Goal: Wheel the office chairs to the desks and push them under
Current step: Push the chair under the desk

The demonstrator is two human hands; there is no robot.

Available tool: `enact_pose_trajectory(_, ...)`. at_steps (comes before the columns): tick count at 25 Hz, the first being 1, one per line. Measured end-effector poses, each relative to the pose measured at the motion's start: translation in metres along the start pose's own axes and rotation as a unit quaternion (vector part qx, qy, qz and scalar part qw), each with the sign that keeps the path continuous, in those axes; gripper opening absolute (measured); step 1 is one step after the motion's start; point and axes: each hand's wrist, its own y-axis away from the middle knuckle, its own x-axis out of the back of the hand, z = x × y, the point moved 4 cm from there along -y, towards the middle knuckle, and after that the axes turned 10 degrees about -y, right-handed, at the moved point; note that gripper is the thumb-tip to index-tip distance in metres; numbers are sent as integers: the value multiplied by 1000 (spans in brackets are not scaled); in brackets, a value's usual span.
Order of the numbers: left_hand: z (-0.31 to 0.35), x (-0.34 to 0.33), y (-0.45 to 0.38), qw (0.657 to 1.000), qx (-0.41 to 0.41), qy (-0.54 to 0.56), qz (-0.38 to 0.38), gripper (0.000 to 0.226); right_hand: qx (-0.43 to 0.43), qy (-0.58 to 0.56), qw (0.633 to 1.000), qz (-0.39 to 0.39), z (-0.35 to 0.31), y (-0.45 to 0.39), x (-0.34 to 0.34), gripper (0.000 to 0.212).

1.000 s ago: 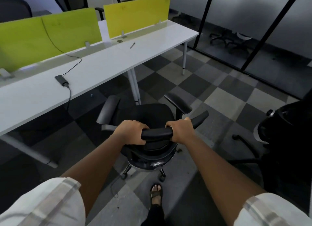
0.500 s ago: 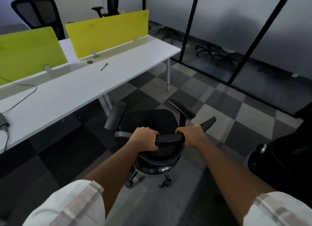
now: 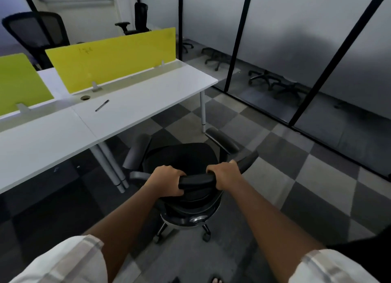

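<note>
A black office chair (image 3: 179, 158) on castors stands on the checkered floor in front of me, its seat facing the desk. My left hand (image 3: 167, 182) grips the curved top of its backrest on the left, and my right hand (image 3: 226, 174) grips the same bar on the right. A long white desk (image 3: 135, 107) runs from the left to mid-frame, and the chair sits just off its right section, close to the paired desk legs (image 3: 112, 166). The armrests lie below and beyond the desk's front edge, apart from it.
Yellow divider panels (image 3: 110, 58) stand along the desk's back; a pen (image 3: 102, 105) lies on the top. Two more black chairs (image 3: 36, 33) stand behind the desk. Glass partitions with black frames (image 3: 234, 39) close off the right, with chair bases behind them.
The chair has rolled to the right along the desk, from the left section to the right one. The charger and cable have left the view. Both hands keep their grip.
</note>
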Motion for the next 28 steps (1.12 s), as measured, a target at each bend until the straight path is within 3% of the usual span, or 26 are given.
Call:
enact_pose_trajectory(14, 15, 28, -252, 996, 85, -4, 5, 64, 67, 43, 997, 1, 182, -203, 80, 34)
enact_pose_trajectory(28, 30, 53, -446, 986, 164, 8, 17, 54, 171, 87, 981, -7, 310, -379, 157, 39)
